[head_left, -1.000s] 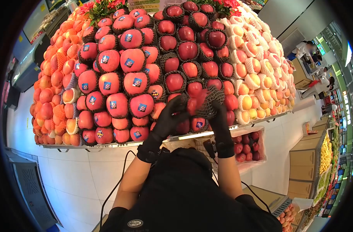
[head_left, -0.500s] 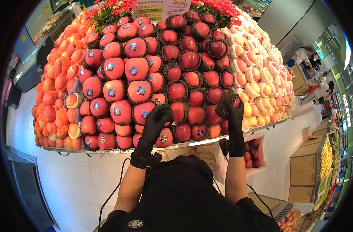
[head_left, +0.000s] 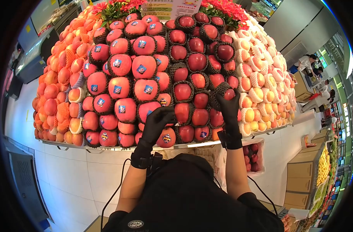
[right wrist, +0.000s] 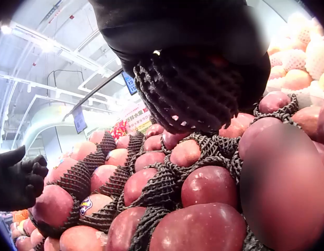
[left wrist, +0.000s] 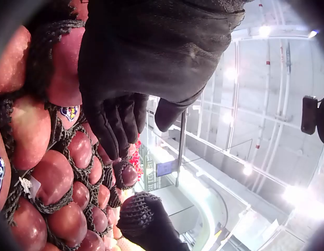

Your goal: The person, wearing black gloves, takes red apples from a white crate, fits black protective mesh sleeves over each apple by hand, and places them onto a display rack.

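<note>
Black gloves cover both hands. My right hand (head_left: 230, 108) grips a red apple (head_left: 229, 94) wrapped in a black foam net (right wrist: 183, 94), held over the right part of the dark red apples. In the right wrist view the net covers most of that fruit, and the glove spans its top. Nothing is in my left hand (head_left: 157, 124), which hovers close over the front apples with its fingers loosely bent and the thumb apart (left wrist: 151, 57). Below it sit netted red apples (left wrist: 67, 222) and a small white tag (left wrist: 30, 187).
Larger apples with blue stickers (head_left: 122, 109) fill the left of the stand, with orange-netted fruit (head_left: 51, 91) beyond them. White-netted fruit (head_left: 257, 92) lies to the right. Below the stand's front edge is a crate of dark apples (head_left: 254, 156). Red flowers (head_left: 226, 13) stand at the back.
My right hand has carried the netted apple right, away from my left hand, then a little forward. My left hand has drawn back left from it. The head view has shifted slightly.
</note>
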The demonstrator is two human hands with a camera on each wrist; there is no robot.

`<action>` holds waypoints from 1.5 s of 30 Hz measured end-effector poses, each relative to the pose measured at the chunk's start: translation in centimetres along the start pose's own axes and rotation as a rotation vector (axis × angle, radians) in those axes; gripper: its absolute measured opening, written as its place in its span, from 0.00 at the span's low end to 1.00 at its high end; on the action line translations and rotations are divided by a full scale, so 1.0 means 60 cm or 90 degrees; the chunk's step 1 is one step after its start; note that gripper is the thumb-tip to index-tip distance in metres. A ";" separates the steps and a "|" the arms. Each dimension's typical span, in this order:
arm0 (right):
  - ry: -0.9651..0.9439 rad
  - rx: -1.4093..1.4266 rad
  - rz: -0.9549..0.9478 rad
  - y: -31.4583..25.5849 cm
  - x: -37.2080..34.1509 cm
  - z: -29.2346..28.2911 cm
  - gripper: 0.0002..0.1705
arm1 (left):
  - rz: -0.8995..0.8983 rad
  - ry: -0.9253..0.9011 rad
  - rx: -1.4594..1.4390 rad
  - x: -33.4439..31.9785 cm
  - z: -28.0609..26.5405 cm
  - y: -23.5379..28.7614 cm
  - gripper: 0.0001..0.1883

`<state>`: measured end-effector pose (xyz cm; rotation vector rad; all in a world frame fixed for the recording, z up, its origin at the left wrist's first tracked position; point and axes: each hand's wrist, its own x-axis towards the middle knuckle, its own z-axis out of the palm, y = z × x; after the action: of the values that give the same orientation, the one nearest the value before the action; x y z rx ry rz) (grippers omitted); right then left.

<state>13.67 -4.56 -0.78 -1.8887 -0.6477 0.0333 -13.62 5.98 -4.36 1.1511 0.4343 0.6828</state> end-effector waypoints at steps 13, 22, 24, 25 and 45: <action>-0.026 -0.378 -0.058 -0.010 -0.036 0.068 0.58 | -0.009 -0.005 0.001 0.011 0.013 0.001 0.13; -0.021 -0.372 -0.032 0.026 -0.039 0.075 0.61 | -0.013 -0.010 -0.002 0.016 0.012 -0.017 0.14; -0.060 -0.347 -0.036 0.029 -0.039 0.061 0.61 | -0.021 -0.010 -0.008 0.019 0.015 -0.018 0.14; -0.060 -0.359 -0.059 0.041 -0.037 0.057 0.61 | -0.031 -0.007 -0.006 0.018 0.017 -0.017 0.14; -0.101 -0.280 -0.196 0.057 -0.028 0.055 0.33 | -0.046 -0.036 -0.046 0.012 0.025 -0.034 0.13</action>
<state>12.60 -3.40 -5.60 -2.1958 -1.1205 -0.1718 -11.60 4.94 -5.69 1.0789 0.3994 0.5969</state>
